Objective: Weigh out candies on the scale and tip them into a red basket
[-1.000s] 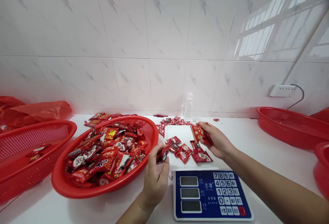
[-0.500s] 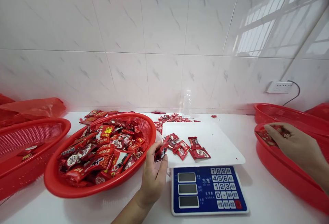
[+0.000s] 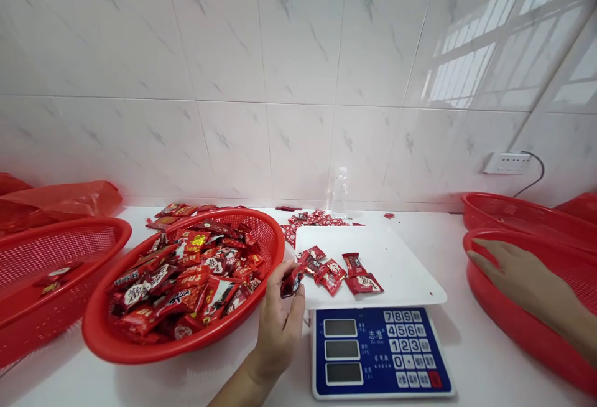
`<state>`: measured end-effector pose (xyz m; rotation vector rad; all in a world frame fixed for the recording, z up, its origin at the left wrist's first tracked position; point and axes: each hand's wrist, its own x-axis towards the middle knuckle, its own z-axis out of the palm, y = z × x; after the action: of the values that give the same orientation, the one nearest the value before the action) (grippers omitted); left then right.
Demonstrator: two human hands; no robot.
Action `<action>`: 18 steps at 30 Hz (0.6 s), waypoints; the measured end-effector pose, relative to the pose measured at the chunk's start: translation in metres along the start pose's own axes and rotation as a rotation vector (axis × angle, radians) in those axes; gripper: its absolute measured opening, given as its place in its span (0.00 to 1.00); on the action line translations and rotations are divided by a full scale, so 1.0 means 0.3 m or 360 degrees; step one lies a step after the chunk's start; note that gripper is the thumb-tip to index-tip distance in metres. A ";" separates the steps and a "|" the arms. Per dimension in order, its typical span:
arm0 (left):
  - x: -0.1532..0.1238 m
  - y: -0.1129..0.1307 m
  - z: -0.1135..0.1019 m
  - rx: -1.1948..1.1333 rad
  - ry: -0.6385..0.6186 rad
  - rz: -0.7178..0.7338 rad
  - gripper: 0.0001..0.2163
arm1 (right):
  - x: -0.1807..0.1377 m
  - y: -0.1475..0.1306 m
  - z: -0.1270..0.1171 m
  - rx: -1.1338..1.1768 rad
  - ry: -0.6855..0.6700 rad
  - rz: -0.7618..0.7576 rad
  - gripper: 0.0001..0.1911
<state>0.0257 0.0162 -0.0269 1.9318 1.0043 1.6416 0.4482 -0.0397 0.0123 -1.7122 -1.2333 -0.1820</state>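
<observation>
A scale (image 3: 377, 354) stands on the white counter, its blue panel printed 志准 in white, with smaller lettering below too fine to read; the keys show 7 8 9, 4 5 6, 1 2 3 and 0 with a dot, the side keys bear tiny characters, and three display windows look dark. At the left edge of the scale's white pan, the left hand (image 3: 280, 313) pinches a dark red packet (image 3: 293, 280) between thumb and fingers, its print unclear. Several red packets (image 3: 330, 276) lie on the pan, the front one carrying pale characters on dark red. Left of the scale, a red basket (image 3: 268, 233) holds a heap of wrapped packets, some reading 歡喜 in white ovals, another with a yellow character I cannot make out. Right of the scale, the right hand (image 3: 522, 276) reaches over a red tub (image 3: 513, 332), fingers stretched out and loosely apart; whatever is under the palm is hidden. Behind the scale are small patterned red packets (image 3: 314, 218) and a clear bottle (image 3: 340, 192) near the tiled wall.
</observation>
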 end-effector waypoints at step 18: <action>0.008 0.004 -0.007 0.0083 0.0019 0.0053 0.19 | -0.185 -0.656 0.561 -0.0071 -0.1470 -0.0576 0.42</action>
<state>0.0241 0.0168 -0.0241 1.9845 1.0344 1.6630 0.2008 0.0546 0.0139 -1.6276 -2.2189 0.4258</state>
